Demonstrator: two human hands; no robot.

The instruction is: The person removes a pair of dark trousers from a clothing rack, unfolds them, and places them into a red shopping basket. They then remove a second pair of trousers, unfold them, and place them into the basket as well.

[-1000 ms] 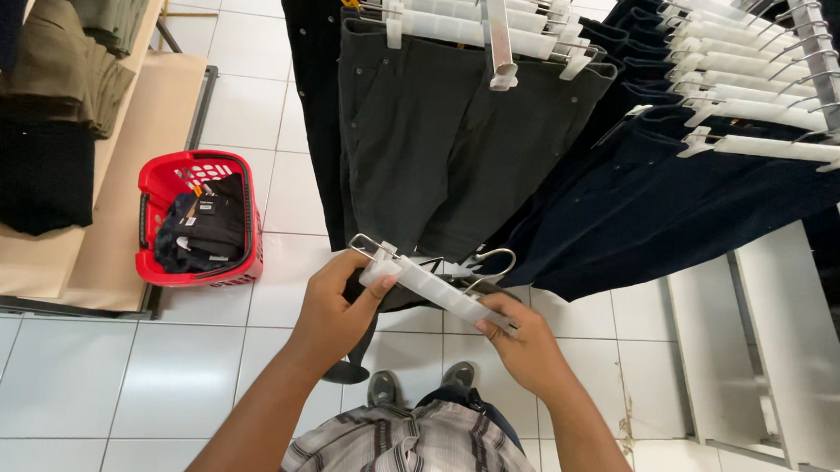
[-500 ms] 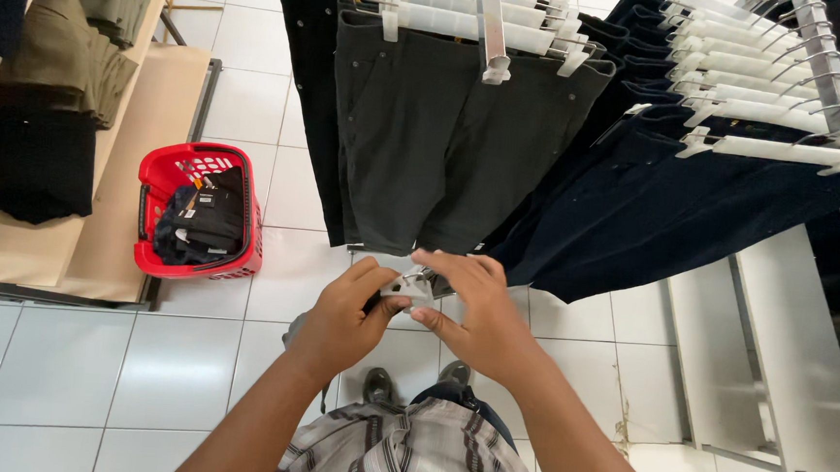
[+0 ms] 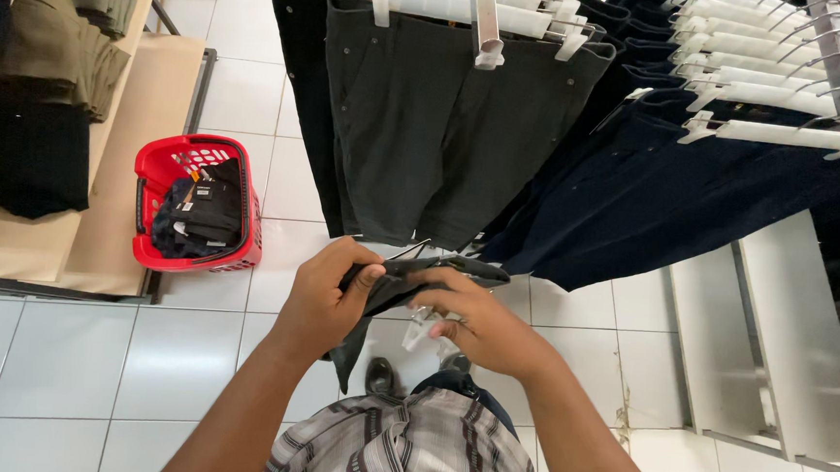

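Dark grey shorts (image 3: 392,297) now fill both hands, left hand (image 3: 324,293) and right hand (image 3: 478,322) pinching the waistband onto the white clip hanger (image 3: 421,328) that was bare a second ago, below the hanging rack (image 3: 473,11).

Obstacles: hanging shorts (image 3: 445,140) just ahead; red basket (image 3: 167,167) left. Free room: tiled floor (image 3: 72,370) between.
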